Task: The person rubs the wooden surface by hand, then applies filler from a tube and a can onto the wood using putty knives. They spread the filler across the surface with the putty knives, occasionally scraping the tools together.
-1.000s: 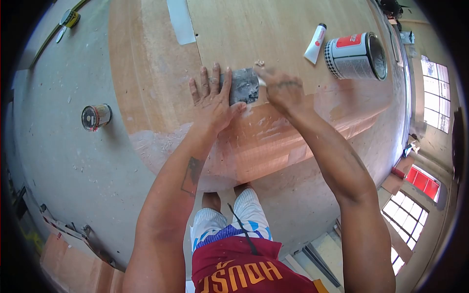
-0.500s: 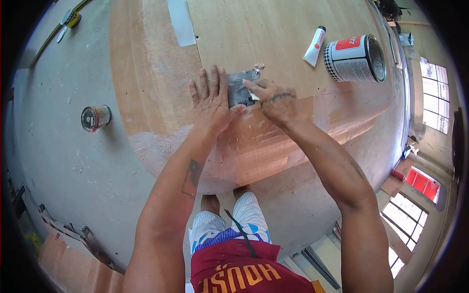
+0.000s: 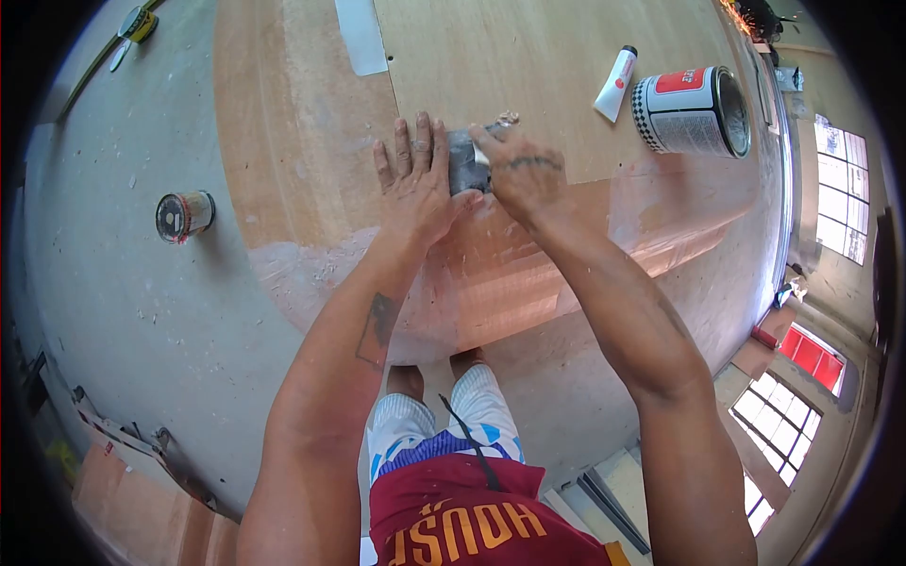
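My left hand (image 3: 415, 179) lies flat on the plywood surface (image 3: 283, 113), fingers stretched out. Its edge and thumb rest against a dark grey mixing plate (image 3: 465, 168) smeared with putty. Over the right side of this plate, my right hand (image 3: 524, 170) is closed around a small scraper (image 3: 482, 158). Only a whitish bit of the scraper shows; its rest is hidden by my fingers. A lump of putty scraps (image 3: 508, 120) sits at the plate's upper right corner. Farther right lie a white tube (image 3: 616, 85) with a black cap and a large filler can (image 3: 684, 111) on its side.
A small paint-stained can (image 3: 185, 217) stands on the grey floor (image 3: 123, 302) at left. Another yellow-black can (image 3: 139, 25) is at the far upper left. A pale strip (image 3: 360, 38) is on the plywood. Orange sparks (image 3: 736, 17) fly at the upper right, near a dark shape.
My right hand has shifted a little up and left across the plate with the scraper. My left hand stays beside the plate. Sparks have appeared at the upper right.
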The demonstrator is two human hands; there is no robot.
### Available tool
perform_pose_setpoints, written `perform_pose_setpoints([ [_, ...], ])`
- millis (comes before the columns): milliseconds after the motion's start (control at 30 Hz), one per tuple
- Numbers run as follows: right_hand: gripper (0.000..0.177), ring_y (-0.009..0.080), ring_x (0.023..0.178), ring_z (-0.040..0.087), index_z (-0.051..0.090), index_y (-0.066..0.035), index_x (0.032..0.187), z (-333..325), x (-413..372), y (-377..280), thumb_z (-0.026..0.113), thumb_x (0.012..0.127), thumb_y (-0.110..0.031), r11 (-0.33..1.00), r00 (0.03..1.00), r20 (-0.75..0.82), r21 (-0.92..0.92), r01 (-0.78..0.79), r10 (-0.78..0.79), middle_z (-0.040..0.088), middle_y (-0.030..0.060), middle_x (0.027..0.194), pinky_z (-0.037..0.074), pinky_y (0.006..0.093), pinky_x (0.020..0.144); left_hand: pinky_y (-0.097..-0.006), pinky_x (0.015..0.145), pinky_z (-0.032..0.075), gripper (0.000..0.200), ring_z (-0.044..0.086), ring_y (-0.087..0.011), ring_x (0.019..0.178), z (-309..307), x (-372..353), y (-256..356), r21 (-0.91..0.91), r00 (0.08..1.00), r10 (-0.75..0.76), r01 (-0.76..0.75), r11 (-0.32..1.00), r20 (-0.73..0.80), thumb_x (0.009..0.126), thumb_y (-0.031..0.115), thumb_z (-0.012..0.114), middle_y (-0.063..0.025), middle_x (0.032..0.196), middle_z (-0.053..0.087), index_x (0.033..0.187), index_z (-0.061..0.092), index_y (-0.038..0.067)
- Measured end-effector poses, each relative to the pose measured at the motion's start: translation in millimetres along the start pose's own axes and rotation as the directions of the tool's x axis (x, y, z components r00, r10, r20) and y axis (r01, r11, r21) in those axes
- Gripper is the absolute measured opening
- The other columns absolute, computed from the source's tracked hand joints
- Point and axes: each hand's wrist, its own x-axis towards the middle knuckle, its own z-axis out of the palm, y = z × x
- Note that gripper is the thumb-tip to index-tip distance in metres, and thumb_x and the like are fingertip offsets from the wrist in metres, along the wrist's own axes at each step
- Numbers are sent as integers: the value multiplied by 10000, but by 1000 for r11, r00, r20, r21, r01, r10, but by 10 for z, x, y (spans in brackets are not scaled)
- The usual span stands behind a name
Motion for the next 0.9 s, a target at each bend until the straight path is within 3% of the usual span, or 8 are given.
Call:
perform_pose_setpoints([
  [200, 370, 302, 1142, 720, 628, -222, 1383, 43, -18, -68, 541, 1023, -232, 999, 990, -142, -28, -18, 14, 701, 82, 1284, 584, 472, 898, -599, 1272, -101, 1199, -70, -379, 1634, -155, 53, 28, -19, 1000, -14, 14, 1000, 3, 871, 685, 677, -162, 1776, 39, 1690, 80, 43],
  [333, 420, 319, 1161, 710, 595, -228, 1431, -10, 55, 14, 559, 1013, -223, 995, 996, 13, 52, -87, 86, 694, 109, 1300, 574, 490, 917, -598, 1272, -99, 1199, -65, -382, 1634, -43, 13, 11, -22, 999, 9, -10, 1000, -46, 867, 669, 689, -170, 1774, 47, 1688, 87, 36],
  [433, 456, 327, 1154, 709, 574, -234, 1459, -103, 235, 19, 576, 1004, -215, 995, 996, -1, 37, -94, 94, 694, 112, 1303, 569, 487, 915, -596, 1271, -105, 1189, -66, -381, 1634, -166, 19, 43, -24, 998, -21, 22, 999, 51, 873, 661, 687, -177, 1773, 45, 1685, 93, 28],
  [500, 470, 329, 1147, 711, 576, -232, 1462, 147, -41, 29, 592, 993, -202, 995, 996, 1, 47, -94, 94, 703, 104, 1287, 570, 472, 911, -595, 1270, -109, 1179, -69, -381, 1634, -120, 29, 13, -33, 1000, 5, -6, 999, -4, 878, 654, 683, -177, 1773, 42, 1685, 95, 26],
  [633, 472, 301, 1033, 725, 670, -217, 1391, 276, -425, 61, 657, 928, -129, 987, 966, -258, 144, 70, -31, 719, 65, 1263, 568, 470, 842, -592, 1269, -115, 1156, -73, -379, 1634, -79, 5, 3, -34, 999, 23, -25, 999, -43, 892, 639, 675, -169, 1776, 38, 1687, 96, 32],
  [733, 498, 281, 957, 712, 632, -226, 1421, 193, -498, 210, 664, 926, -192, 989, 944, -326, 109, 95, -54, 715, 61, 1262, 553, 444, 812, -592, 1271, -109, 1152, -73, -376, 1635, -100, -3, 4, -62, 1000, 16, -17, 998, -24, 892, 632, 679, -163, 1777, 38, 1689, 97, 37],
  [900, 478, 263, 958, 703, 679, -231, 1374, 219, -594, 110, 674, 902, -157, 977, 933, -318, 67, 201, -170, 724, 27, 1230, 538, 428, 817, -593, 1277, -92, 1139, -49, -378, 1636, -70, 7, -6, -50, 998, 26, -29, 998, -62, 893, 613, 682, -163, 1776, 48, 1688, 103, 38],
])
